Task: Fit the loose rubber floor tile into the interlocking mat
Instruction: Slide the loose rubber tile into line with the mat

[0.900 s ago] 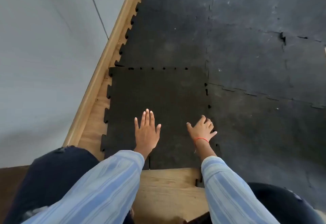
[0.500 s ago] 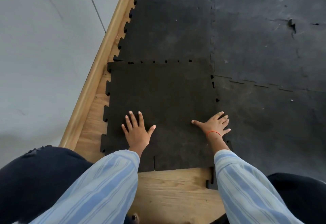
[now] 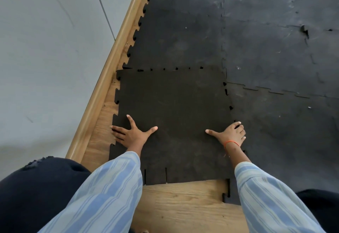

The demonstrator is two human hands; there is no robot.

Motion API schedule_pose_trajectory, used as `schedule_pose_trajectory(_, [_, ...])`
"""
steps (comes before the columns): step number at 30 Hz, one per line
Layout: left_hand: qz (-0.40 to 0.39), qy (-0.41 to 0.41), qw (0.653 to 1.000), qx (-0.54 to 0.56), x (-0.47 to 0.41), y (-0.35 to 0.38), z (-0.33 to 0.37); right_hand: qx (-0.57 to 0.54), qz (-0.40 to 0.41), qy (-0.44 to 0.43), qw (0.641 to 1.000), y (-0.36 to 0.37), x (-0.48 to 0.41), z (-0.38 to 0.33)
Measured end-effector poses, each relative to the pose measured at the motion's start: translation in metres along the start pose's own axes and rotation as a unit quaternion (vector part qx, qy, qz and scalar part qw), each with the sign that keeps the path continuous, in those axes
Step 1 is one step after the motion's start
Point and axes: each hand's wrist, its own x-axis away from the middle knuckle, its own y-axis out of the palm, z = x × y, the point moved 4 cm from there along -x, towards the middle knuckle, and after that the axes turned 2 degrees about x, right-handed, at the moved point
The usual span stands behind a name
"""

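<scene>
Best done by pressing down and sliding along each unseated seam, working the tabs in one at a time: loose tile point(image 3: 176, 115) lying flat under both palms, in the gap of the mat point(image 3: 266, 52), small dark gaps showing along its far edge and along the seam just beyond the right fingertips. Left hand point(image 3: 133, 134) splayed flat, grasping nothing, outer fingers reaching the tile's toothed wall-side edge; right hand point(image 3: 230, 133) flat with fingers slightly curled on the opposite seam, also holding nothing. Counted: one loose tile, two hands, at least four laid mat tiles around it.
</scene>
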Motion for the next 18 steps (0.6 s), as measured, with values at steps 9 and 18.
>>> schedule_pose_trajectory(9, [0.033,-0.027,0.999,0.004,-0.008,-0.003,0.005,0.035,0.018,-0.010,0.999,-0.001,-0.001,0.000])
schedule_pose_trajectory(18, [0.045,-0.023,0.999,-0.003,-0.006,-0.008,0.005,-0.027,-0.003,0.001,1.000,-0.001,0.010,0.013])
